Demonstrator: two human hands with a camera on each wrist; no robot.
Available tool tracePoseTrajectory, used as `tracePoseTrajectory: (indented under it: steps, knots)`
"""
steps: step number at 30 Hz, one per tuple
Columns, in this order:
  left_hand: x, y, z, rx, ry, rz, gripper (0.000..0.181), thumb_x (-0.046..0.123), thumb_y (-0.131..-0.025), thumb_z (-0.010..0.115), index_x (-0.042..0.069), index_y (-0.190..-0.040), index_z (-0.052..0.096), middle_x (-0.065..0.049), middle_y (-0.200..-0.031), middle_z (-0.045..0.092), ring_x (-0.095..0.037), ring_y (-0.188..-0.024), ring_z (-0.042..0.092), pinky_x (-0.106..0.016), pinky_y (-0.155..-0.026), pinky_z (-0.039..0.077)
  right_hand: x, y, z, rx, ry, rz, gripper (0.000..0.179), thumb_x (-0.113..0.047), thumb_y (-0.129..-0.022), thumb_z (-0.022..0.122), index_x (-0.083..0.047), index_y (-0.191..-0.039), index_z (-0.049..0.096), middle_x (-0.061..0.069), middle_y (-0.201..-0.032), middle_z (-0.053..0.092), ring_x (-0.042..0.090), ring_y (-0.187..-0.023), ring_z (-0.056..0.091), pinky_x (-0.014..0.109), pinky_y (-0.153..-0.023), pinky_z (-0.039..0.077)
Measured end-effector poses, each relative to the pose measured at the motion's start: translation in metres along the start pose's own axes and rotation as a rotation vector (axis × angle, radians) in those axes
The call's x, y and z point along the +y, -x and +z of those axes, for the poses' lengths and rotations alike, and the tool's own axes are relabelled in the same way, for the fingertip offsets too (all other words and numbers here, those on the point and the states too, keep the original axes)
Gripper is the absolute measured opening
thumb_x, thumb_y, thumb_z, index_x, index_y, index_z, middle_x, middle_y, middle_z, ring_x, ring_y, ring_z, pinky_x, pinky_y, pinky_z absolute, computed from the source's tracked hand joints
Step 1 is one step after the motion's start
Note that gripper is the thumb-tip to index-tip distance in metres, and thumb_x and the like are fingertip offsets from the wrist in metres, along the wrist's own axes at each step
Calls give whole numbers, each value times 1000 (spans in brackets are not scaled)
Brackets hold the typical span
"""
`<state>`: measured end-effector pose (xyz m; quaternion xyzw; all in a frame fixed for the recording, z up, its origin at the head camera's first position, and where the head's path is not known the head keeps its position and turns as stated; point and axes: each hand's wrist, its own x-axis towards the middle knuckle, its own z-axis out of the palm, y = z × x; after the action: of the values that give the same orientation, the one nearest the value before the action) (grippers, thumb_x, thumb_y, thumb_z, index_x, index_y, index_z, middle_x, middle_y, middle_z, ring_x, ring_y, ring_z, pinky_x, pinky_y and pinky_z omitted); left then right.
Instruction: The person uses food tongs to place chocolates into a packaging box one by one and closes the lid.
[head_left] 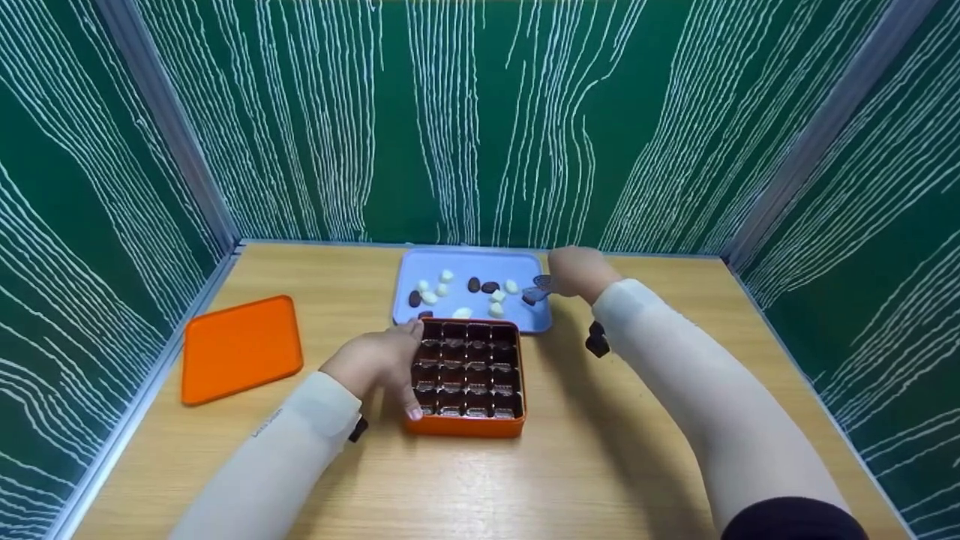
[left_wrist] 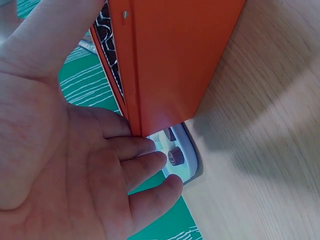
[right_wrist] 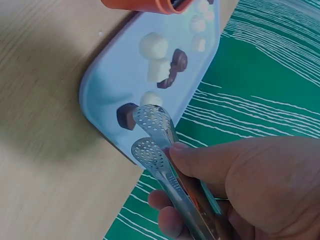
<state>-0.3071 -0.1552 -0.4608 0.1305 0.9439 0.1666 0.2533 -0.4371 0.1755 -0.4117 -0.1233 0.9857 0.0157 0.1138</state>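
An orange box (head_left: 466, 426) with a dark brown insert (head_left: 465, 367) of small square compartments stands in the middle of the table. My left hand (head_left: 379, 364) holds its left side, thumb at the near end and fingers at the far corner; the left wrist view shows the box's orange wall (left_wrist: 170, 60). My right hand (head_left: 581, 271) grips small metal tongs (right_wrist: 167, 172) with perforated ends. The tips are slightly apart, beside a dark chocolate (right_wrist: 127, 116) at the right end of the pale blue tray (head_left: 469, 260). Nothing shows between the tips.
White chocolates (head_left: 442, 289) and dark chocolates (head_left: 474, 284) lie scattered over the tray, which sits behind the box. The box hides part of the tray's near edge. An orange lid (head_left: 241, 349) lies at the left. Green panels (head_left: 390, 120) with white lines enclose the table.
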Motion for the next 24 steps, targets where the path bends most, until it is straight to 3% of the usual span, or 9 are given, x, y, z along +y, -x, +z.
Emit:
tracePoseTrajectory:
  steps: [6,12,20,24]
  knots:
    - [1,-1,0,8,-26,16,168,46,-58,112,4,-182,6,-18,-192,7,-40,-179,12,-54,-147,16,0,-6,9,15,59,-39,18,-17,-111,66,-3,-108,76,12,-98,72,27,-85,62,40,-75,53]
    - [1,-2,2,13,-32,24,168,44,-58,112,2,-181,6,-21,-191,7,-42,-178,13,-55,-147,17,0,-10,13,8,47,-22,15,-12,-109,64,-4,-110,77,12,-101,73,28,-88,64,41,-78,54]
    - [-1,-2,2,12,-14,17,169,43,-57,112,4,-182,5,-19,-192,6,-43,-178,12,-56,-146,15,0,-6,12,2,25,-8,16,-13,-109,67,-2,-113,79,15,-105,77,29,-90,68,41,-81,60]
    - [-2,-1,1,17,-15,8,171,46,-54,112,4,-182,5,-18,-192,6,-42,-179,12,-56,-146,16,-5,0,4,35,38,-40,24,-25,-111,71,-3,-108,79,14,-102,77,28,-87,67,43,-83,62]
